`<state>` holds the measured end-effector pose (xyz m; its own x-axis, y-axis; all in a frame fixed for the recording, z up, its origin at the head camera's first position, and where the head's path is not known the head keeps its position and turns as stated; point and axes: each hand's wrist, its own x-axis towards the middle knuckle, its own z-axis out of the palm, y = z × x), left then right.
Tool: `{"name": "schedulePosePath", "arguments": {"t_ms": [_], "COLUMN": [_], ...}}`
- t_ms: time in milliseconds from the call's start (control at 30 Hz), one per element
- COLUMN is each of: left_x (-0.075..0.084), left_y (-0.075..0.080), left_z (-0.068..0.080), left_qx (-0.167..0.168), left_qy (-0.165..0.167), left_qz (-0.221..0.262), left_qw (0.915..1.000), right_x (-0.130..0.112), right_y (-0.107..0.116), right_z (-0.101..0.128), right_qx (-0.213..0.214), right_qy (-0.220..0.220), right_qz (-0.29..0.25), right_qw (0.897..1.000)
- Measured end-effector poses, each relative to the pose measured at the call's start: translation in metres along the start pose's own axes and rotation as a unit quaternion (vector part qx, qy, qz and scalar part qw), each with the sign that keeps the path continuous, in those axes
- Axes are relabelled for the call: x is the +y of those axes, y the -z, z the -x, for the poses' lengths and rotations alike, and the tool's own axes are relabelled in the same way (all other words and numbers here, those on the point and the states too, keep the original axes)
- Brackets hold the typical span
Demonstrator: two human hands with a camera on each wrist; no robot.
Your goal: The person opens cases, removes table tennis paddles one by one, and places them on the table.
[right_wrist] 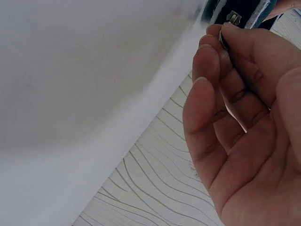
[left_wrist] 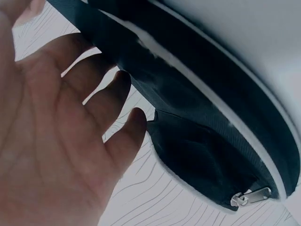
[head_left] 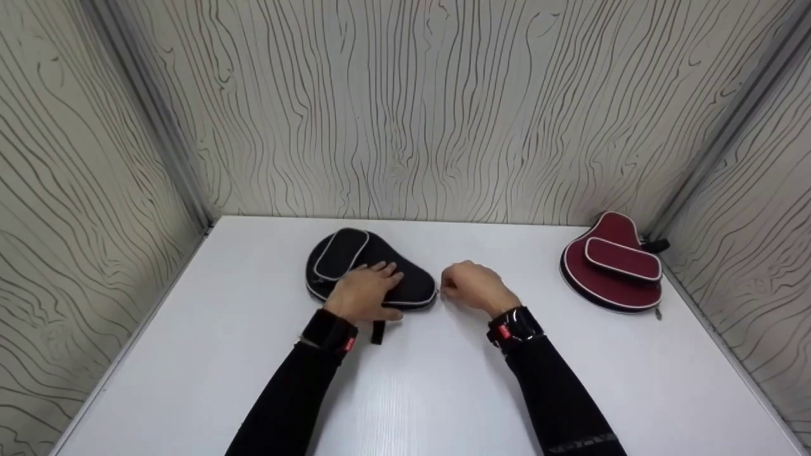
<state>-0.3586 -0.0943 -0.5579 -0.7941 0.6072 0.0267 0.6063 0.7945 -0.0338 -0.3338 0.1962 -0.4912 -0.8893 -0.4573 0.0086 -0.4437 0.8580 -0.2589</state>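
A black paddle-shaped zip case [head_left: 355, 263] with white piping lies on the white table [head_left: 405, 380]. My left hand [head_left: 366, 292] rests flat on top of it, fingers straight; the left wrist view shows the same palm [left_wrist: 61, 136] on the black case [left_wrist: 207, 136], with a metal zip pull [left_wrist: 251, 196] at its edge. My right hand [head_left: 472, 286] sits at the case's right end, fingers curled. In the right wrist view its fingertips [right_wrist: 225, 35] pinch a small metal zip pull [right_wrist: 232, 18].
A dark red case [head_left: 611, 266] of the same shape lies at the table's back right corner, next to the wall. Wood-grain patterned walls [head_left: 418, 107] close the table in on three sides. A short black strap [head_left: 377, 331] pokes out below the black case.
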Motion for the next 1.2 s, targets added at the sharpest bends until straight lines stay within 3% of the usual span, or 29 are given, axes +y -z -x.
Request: {"name": "schedulePosePath", "arguments": {"t_ms": [133, 267, 367, 600, 633, 833, 900, 1200], "left_x": [0.006, 0.024, 0.029, 0.019, 0.021, 0.021, 0.017, 0.017], "left_y": [0.007, 0.039, 0.047, 0.018, 0.023, 0.019, 0.01, 0.011], "left_z": [0.003, 0.015, 0.018, 0.006, 0.009, 0.007, 0.003, 0.005], "left_qx": [0.011, -0.006, -0.009, 0.029, 0.035, 0.04, 0.043, 0.035], "left_qy": [-0.003, 0.006, 0.007, 0.001, 0.002, 0.005, 0.002, 0.007], "left_qz": [0.009, 0.041, 0.055, 0.042, 0.032, 0.061, 0.077, 0.087], "left_qw": [0.9999, 0.9991, 0.9984, 0.9987, 0.9989, 0.9973, 0.9961, 0.9956], "right_x": [0.004, 0.019, 0.023, 0.006, 0.005, 0.0, -0.001, -0.012], "right_y": [0.0, -0.009, -0.011, 0.005, 0.007, 0.011, 0.011, 0.016], "right_z": [-0.002, -0.009, -0.012, 0.0, 0.002, 0.007, 0.007, 0.012], "right_qx": [0.001, 0.022, 0.023, -0.006, -0.009, -0.04, -0.053, -0.076], "right_qy": [-0.015, -0.012, -0.016, -0.033, -0.033, -0.032, -0.032, -0.038], "right_qz": [-0.007, 0.0, 0.005, -0.012, -0.008, -0.007, -0.012, -0.028], "right_qw": [1.0, 1.0, 1.0, 0.999, 0.999, 0.999, 0.998, 0.996]}}
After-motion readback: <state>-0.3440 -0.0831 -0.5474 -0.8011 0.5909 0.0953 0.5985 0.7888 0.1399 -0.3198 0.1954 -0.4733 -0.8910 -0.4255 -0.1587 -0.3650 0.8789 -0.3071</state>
